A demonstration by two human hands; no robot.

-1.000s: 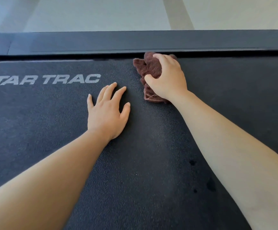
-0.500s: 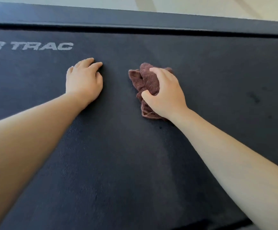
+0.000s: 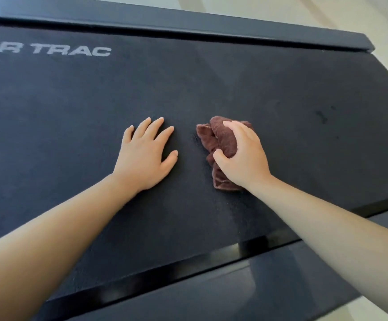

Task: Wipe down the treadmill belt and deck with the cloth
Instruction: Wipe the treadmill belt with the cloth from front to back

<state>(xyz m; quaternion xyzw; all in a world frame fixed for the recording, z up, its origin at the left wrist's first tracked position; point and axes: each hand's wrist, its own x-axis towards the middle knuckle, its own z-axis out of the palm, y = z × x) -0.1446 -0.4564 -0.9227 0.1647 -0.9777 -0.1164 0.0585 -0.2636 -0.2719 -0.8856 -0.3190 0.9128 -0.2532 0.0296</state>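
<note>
Pale floor (image 3: 281, 8) shows beyond a black treadmill, whose dark, grainy belt (image 3: 234, 89) fills most of the view and carries white lettering (image 3: 72, 52) near its far edge.

The wiping looks to be under way rather than finished. The brown cloth (image 3: 220, 137) lies bunched on the belt, below and to the right of the lettering and well apart from it, about mid-width of the belt. No clear line between cleaned and uncleaned belt can be made out. A few dark spots (image 3: 322, 115) show much farther right of the lettering than the cloth is, so that stretch probably needs a pass. The far side rail (image 3: 188, 22), above the lettering, and the near side rail (image 3: 234, 295), far below it, are touched by neither hand; whether they have been wiped cannot be told. By this reading the right end of the belt and the deck rails are what is left.

The right hand (image 3: 244, 156) grips the cloth, its fingers curled over the top and its thumb tucked into the folds, pressing it to the belt. The left hand (image 3: 144, 156) lies flat, below and right of the lettering, fingers straight and spread, palm down on the belt, holding nothing, apparently as a brace.
</note>
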